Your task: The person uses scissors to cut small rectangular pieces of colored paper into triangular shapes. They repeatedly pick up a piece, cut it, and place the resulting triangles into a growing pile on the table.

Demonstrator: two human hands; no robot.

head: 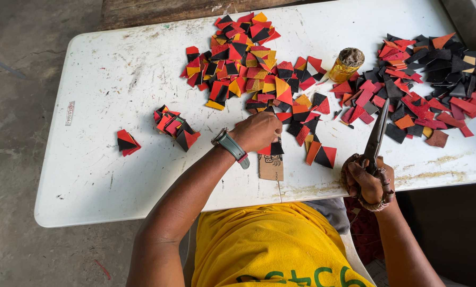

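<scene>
Centrally, the left hand (258, 131) is seen pressed down on the white surface (105, 175), its fingers curled shut over a red-and-black piece (270, 149) that lies just above a brown card scrap (271, 167) at the near edge. At lower right, scissors (375, 139) are gripped by the right hand (368, 183), fingers closed through the wrapped handles, blades shut and pointed toward the top of the frame. A large heap (248, 61) of red, black and yellow triangles is spread at upper centre, a darker heap (429, 69) at upper right, with a yellow jar (346, 66) between them. Two small stacks (175, 127) (127, 142) are set apart at the left.
</scene>
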